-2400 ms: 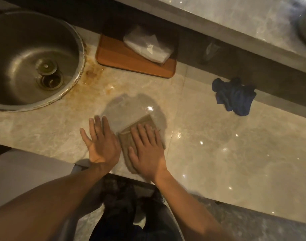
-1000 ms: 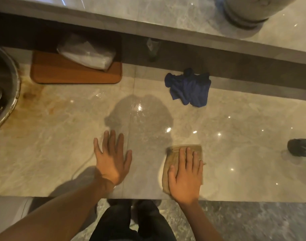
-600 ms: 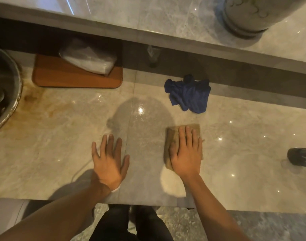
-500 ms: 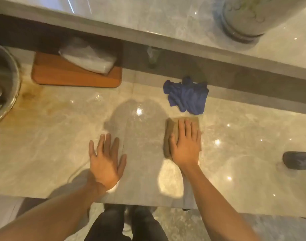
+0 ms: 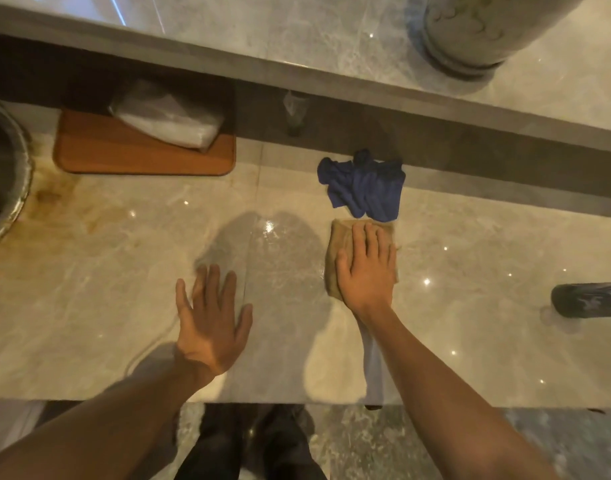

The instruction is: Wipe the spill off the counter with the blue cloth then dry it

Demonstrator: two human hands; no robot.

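The blue cloth point(image 5: 364, 188) lies crumpled on the marble counter point(image 5: 124, 306), near the back ledge. Just in front of it, almost touching, is a folded tan cloth point(image 5: 338, 237). My right hand point(image 5: 366, 268) presses flat on the tan cloth with fingers spread, pointing away from me. My left hand point(image 5: 210, 320) rests flat and open on the bare counter, to the left, holding nothing. The counter surface is glossy; I cannot tell whether any liquid lies on it.
A wooden board point(image 5: 141, 154) with a plastic-wrapped pack point(image 5: 169, 119) sits at the back left. A steel sink rim point(image 5: 16, 188) and brown stains point(image 5: 54, 202) are at far left. A dark cylinder point(image 5: 588, 299) lies at right. A stone vase point(image 5: 477, 36) stands on the raised ledge.
My right hand has slid the tan cloth away from me, from near the front edge up to just below the blue cloth. My left hand stayed flat in about the same place.
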